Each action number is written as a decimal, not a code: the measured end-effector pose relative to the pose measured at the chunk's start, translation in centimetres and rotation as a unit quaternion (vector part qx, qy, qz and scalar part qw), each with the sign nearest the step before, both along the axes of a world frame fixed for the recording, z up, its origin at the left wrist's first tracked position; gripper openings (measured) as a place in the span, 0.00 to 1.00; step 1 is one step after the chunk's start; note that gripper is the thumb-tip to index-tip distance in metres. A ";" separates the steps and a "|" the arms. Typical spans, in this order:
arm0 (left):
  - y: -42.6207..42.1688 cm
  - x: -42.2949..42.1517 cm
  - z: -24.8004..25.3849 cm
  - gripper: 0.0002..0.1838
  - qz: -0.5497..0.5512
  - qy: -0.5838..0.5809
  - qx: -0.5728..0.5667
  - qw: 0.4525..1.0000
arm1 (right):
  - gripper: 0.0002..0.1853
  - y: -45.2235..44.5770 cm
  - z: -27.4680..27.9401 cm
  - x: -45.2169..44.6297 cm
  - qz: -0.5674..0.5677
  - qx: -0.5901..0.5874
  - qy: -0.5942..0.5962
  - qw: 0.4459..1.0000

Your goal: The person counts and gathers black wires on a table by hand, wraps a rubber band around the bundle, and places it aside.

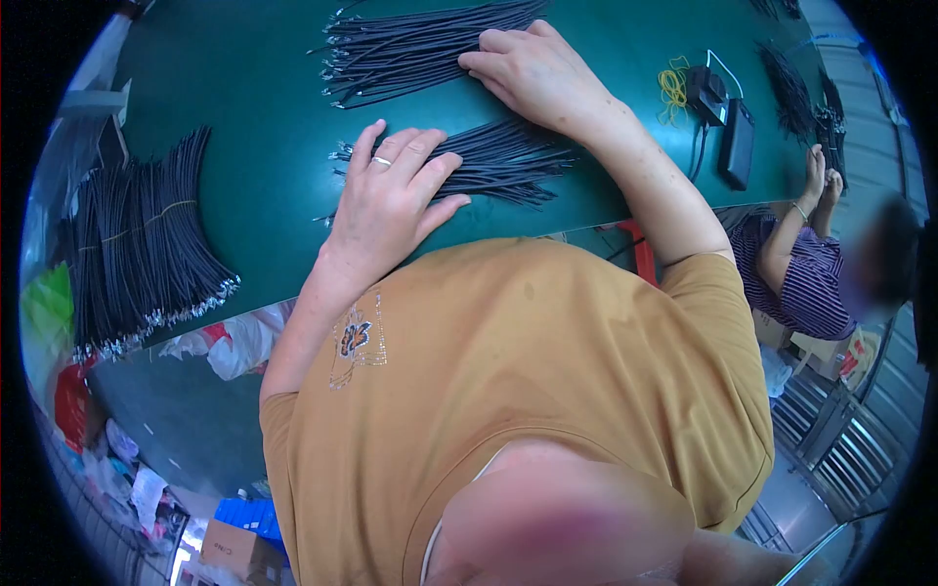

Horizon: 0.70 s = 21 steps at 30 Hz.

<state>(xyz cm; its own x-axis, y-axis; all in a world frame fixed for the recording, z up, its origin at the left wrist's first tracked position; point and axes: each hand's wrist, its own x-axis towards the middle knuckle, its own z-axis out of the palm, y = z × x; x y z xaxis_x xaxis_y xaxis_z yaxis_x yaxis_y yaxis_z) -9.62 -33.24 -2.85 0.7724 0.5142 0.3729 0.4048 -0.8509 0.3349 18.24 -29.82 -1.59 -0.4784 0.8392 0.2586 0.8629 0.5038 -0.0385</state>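
My left hand (393, 195), a ring on one finger, lies palm down over the left part of the near pile of black cables (498, 161). Its fingers are spread apart and the thumb points right. My right hand (535, 73) is at the right part of the far pile of black cables (410, 49). Its fingers are bent and close together on these cables; how many are between them is hidden. Both piles have small metal ends showing at the left.
A banded stack of black cables (142, 234) sits at the table's left edge. On the green table (264, 98) lie yellow cord (672, 90), a black adapter (705, 95) and a black box (737, 145). At the right, a co-worker in a striped top (806, 283) handles cables (831, 127).
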 end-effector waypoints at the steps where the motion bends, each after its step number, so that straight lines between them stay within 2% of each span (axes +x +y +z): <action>1: 0.0 0.0 0.0 0.23 -0.001 0.000 -0.001 1.000 | 0.08 0.1 -0.1 -0.1 0.001 0.000 0.000 1.000; 10: 0.1 0.0 0.0 0.23 -0.002 -0.003 -0.004 1.000 | 0.09 -0.4 0.4 -0.3 0.036 -0.049 -0.014 0.998; 12: 0.1 0.0 -0.1 0.23 -0.003 -0.005 -0.007 1.000 | 0.08 -0.4 0.4 -0.6 0.024 0.008 0.012 1.000; 16: 0.1 0.0 0.0 0.23 -0.004 -0.004 -0.005 1.000 | 0.08 -0.3 -0.1 -0.8 0.016 0.022 -0.004 1.000; 21: 0.1 0.0 -0.1 0.22 -0.005 -0.003 -0.007 1.000 | 0.08 -1.1 1.3 -0.8 0.068 -0.057 -0.005 0.996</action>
